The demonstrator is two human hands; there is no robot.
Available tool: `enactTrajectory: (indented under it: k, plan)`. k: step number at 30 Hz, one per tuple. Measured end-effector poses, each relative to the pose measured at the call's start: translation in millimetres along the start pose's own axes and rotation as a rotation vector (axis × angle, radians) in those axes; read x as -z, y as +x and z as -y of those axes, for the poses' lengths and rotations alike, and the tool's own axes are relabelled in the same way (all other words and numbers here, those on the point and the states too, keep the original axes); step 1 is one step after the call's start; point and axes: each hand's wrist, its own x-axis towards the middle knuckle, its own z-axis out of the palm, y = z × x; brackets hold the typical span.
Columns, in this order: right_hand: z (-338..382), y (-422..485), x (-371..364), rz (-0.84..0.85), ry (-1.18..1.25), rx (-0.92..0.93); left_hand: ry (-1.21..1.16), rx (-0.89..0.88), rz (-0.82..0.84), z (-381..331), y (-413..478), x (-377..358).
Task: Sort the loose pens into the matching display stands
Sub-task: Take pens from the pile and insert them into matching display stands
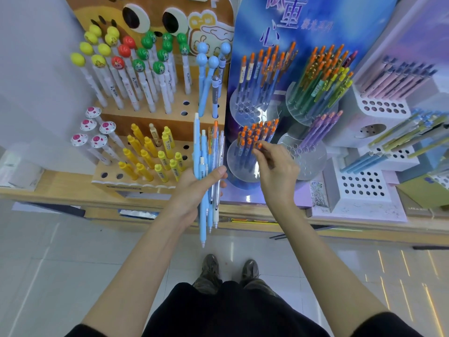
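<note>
My left hand (194, 188) grips a bundle of loose pens (206, 166), mostly light blue with one orange-capped, held upright in front of the shelf. My right hand (277, 171) pinches the orange top of a blue pen (258, 145) standing at the front of a clear round holder (243, 164) full of orange-capped blue pens. That holder belongs to the blue display stand (286, 69), which has three more round holders of pens. To the left stands a wooden display stand (155, 117) with character-topped pens, yellow pens and light blue pens (206, 81).
White perforated stands (364, 183) with pastel pens sit at the right. All stands rest on a wooden shelf (48, 188) whose front edge runs across at hand height. Tiled floor and my shoes (230, 271) are below.
</note>
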Motion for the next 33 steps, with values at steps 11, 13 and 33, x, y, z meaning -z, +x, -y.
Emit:
enactTrajectory:
  k: [11,13,33]
  plan:
    - [-6.2,-11.4,-9.0,0.093,-0.085,-0.073,-0.004,0.005,0.05,0.7,4.6,4.0]
    - [-7.1,-11.6,-11.8,0.105,-0.097,-0.107,-0.002,0.003,0.055,0.3,5.1,5.5]
    - [51.6,34.4,5.5,0.456,0.522,-0.654,0.099,0.045,0.24,0.2,1.7,0.0]
